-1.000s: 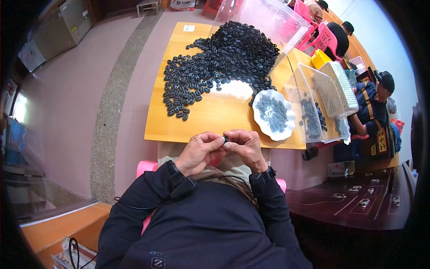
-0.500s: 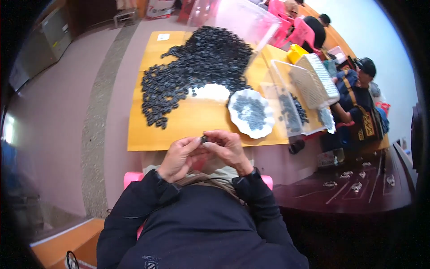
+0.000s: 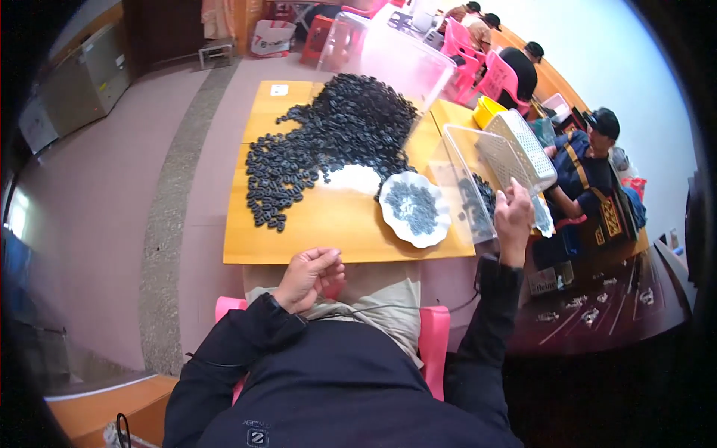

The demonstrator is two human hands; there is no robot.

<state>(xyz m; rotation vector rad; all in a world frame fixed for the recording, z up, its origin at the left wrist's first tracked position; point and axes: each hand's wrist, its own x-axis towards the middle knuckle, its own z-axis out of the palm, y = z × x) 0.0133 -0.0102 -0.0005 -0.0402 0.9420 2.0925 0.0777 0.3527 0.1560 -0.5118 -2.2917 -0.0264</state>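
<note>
My left hand (image 3: 310, 278) hovers before the near table edge, thumb and fingers pressed together; whatever they may hold is hidden. My right hand (image 3: 514, 218) is raised at the near right side of a clear plastic bin (image 3: 457, 155), its fingers drawn together and pointing away from me; I cannot make out anything in them. Small black parts (image 3: 478, 190) lie in that bin. To its left, a white scalloped dish (image 3: 441, 233) holds many small grey pieces (image 3: 413, 205). A large heap of small black ring-like parts (image 3: 358, 119) spreads over the wooden table (image 3: 336, 235).
A large clear plastic box (image 3: 403, 48) stands behind the heap. On the right are a white perforated basket (image 3: 526, 149) and a yellow container (image 3: 487, 110). A person in a black cap (image 3: 590, 157) sits there, with others farther back. A thin cable (image 3: 403, 307) crosses my lap.
My hands were together around a small dark part; now they are apart. The right has moved right to the clear bin, while the left stays near the table edge. The view has tilted up slightly.
</note>
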